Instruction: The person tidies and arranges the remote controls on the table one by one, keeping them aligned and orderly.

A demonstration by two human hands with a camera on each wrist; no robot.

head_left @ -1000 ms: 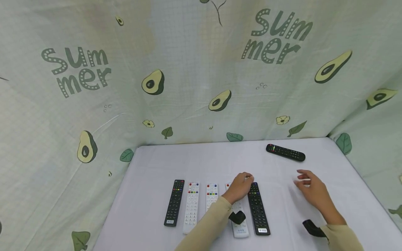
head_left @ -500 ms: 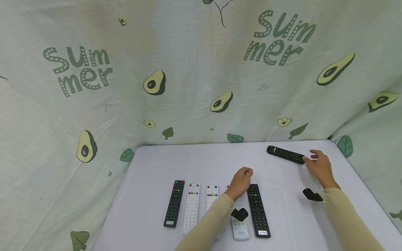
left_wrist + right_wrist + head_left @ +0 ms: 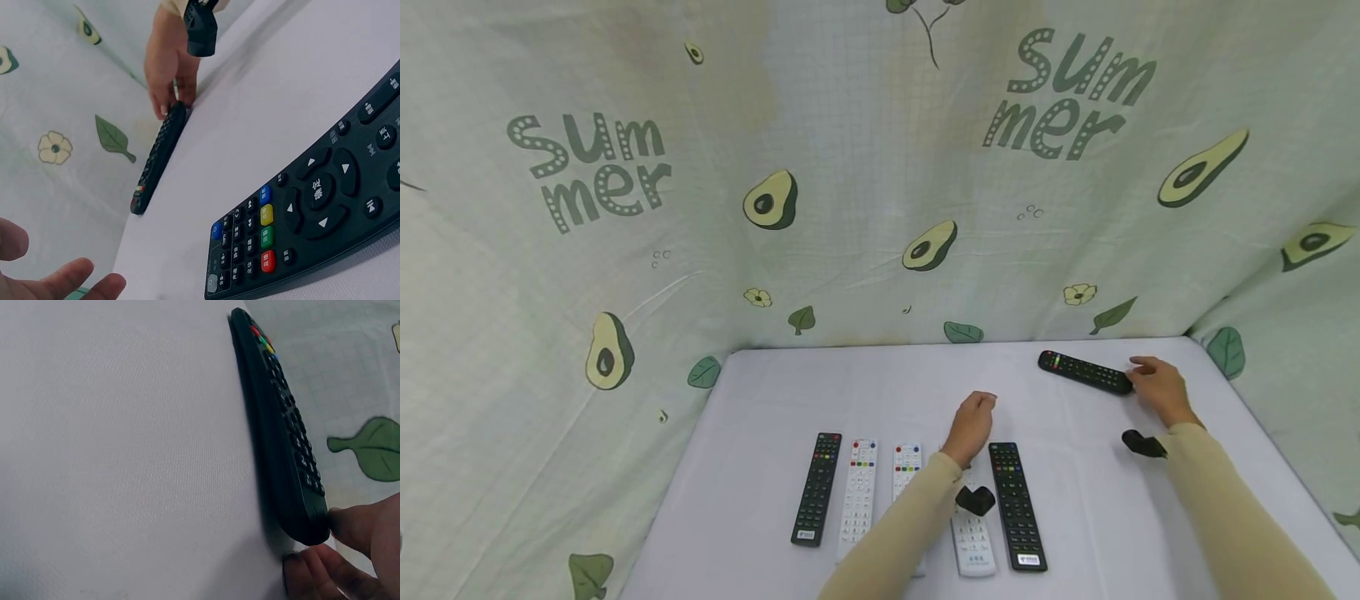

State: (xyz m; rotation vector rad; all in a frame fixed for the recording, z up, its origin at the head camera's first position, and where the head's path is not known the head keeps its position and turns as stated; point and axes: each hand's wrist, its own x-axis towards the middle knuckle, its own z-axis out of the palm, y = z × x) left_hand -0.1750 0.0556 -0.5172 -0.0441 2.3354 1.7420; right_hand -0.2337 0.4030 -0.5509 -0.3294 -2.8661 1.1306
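Note:
At the back right of the table, a black remote control (image 3: 1086, 372) lies at a slant. My right hand (image 3: 1159, 390) pinches its near end; in the right wrist view the thumb (image 3: 355, 526) is on one side and the fingertips (image 3: 306, 575) lie below the end. My left hand (image 3: 972, 423) hovers over the top of a white remote (image 3: 973, 546), holding nothing, and hides part of it. Its fingers (image 3: 65, 278) look loosely bent in the left wrist view. Just right of that hand lies another black remote (image 3: 1018, 508), seen large in the left wrist view.
Further left in the row are a black remote (image 3: 817, 490), a white remote (image 3: 858, 496) and another white remote (image 3: 907, 467) partly covered by my left sleeve (image 3: 891, 537). A printed cloth (image 3: 850, 167) hangs behind the white table (image 3: 760, 392).
My right hand has moved up and away to the far black remote and taken its end. My left hand has drifted slightly forward and left, away from the near black remote.

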